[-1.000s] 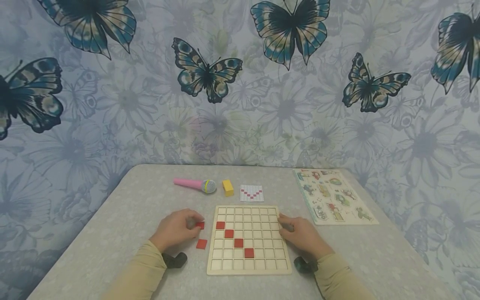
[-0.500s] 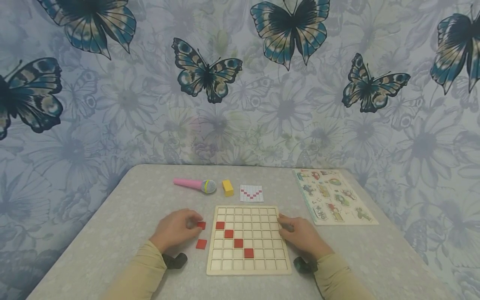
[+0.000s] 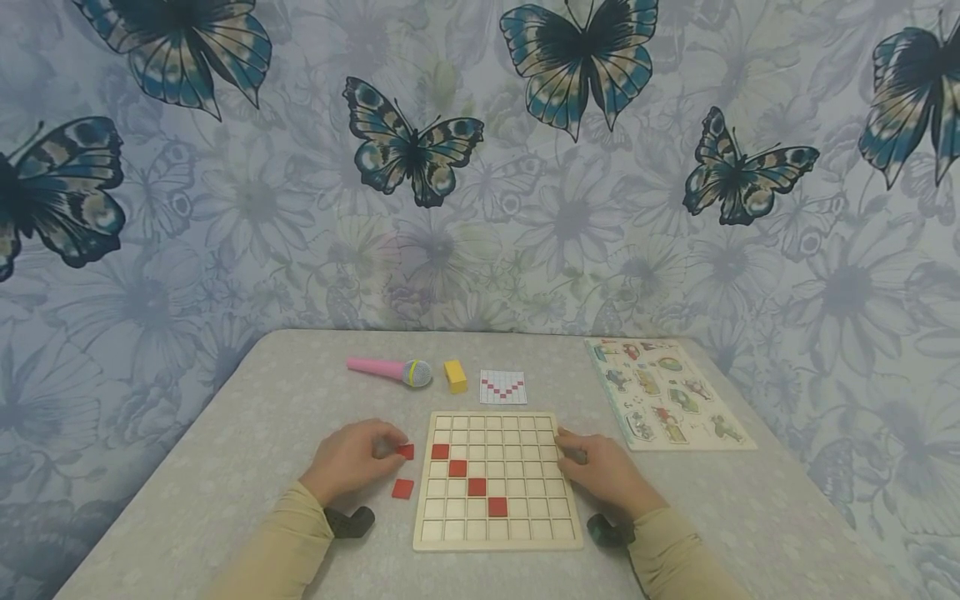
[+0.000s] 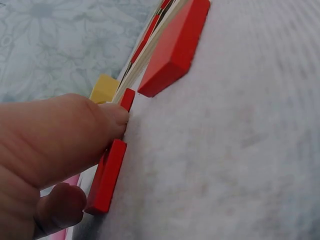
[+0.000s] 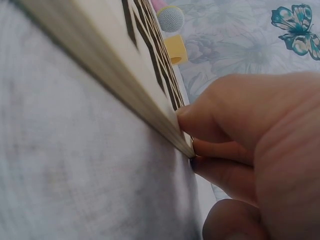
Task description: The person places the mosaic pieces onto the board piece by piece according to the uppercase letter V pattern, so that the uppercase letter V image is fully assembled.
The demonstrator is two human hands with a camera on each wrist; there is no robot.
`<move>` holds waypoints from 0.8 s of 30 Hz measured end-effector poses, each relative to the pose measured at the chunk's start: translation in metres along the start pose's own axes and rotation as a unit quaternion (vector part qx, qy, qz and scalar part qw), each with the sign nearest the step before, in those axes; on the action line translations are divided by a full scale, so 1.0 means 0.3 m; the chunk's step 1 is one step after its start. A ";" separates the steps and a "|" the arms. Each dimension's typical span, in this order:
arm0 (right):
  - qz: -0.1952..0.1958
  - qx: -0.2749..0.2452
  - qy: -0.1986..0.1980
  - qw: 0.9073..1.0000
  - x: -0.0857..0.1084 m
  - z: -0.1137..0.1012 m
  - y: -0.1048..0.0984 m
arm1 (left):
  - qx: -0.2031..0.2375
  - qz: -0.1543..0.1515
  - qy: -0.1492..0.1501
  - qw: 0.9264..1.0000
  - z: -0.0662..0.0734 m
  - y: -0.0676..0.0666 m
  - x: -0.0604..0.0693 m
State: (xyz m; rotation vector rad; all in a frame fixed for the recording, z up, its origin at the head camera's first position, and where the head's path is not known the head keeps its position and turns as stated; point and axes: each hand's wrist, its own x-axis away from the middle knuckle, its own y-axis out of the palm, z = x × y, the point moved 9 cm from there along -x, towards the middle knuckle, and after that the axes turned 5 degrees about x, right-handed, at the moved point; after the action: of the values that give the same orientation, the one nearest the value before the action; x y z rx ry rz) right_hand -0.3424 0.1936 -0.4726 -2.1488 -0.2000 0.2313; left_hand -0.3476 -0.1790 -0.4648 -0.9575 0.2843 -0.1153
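Observation:
My left hand (image 3: 358,456), left of the wooden grid board (image 3: 525,537), pinches a red square tile (image 3: 406,452) between thumb and fingers. In the left wrist view two red pieces show around the thumb, one beyond its tip (image 4: 127,98) and another red tile (image 4: 106,177) below it; whether they touch is hard to tell. A loose red tile (image 3: 402,489) lies nearer on the table. Several red tiles, such as this red tile (image 3: 477,487), sit in a diagonal on the board. My right hand (image 3: 606,471) grips the board's right edge (image 5: 182,142), thumb on top.
Behind the board lie a pink microphone (image 3: 386,370), a yellow block (image 3: 455,377) and a small pattern card (image 3: 503,387) with a red V. A picture board (image 3: 675,396) lies at the back right. Butterfly wallpaper (image 3: 480,275) rises behind the table.
The red tile at my left fingertips has shifted slightly to the right, showing a little more of itself. My right hand and the board stay where they were.

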 end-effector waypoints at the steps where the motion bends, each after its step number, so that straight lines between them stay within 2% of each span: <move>1: 0.000 -0.001 0.001 1.000 0.000 0.000 0.000 | 0.002 -0.002 0.000 1.000 -0.001 0.001 0.000; 12: -0.002 0.000 -0.001 1.000 -0.001 0.003 0.003 | 0.020 0.006 0.000 1.000 0.008 0.003 -0.001; 20: -0.001 -0.001 -0.005 1.000 -0.001 0.000 0.002 | 0.035 0.015 0.014 0.999 0.051 0.008 0.006; 24: 0.000 -0.002 -0.001 1.000 -0.003 0.002 0.002 | 0.049 0.010 0.025 0.998 0.084 0.024 0.011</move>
State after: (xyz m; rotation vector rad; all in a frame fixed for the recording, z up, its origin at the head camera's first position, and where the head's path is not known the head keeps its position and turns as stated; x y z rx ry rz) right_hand -0.3433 0.1937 -0.4732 -2.1518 -0.2028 0.2332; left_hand -0.3373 -0.1557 -0.4575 -0.8551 0.3316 -0.1343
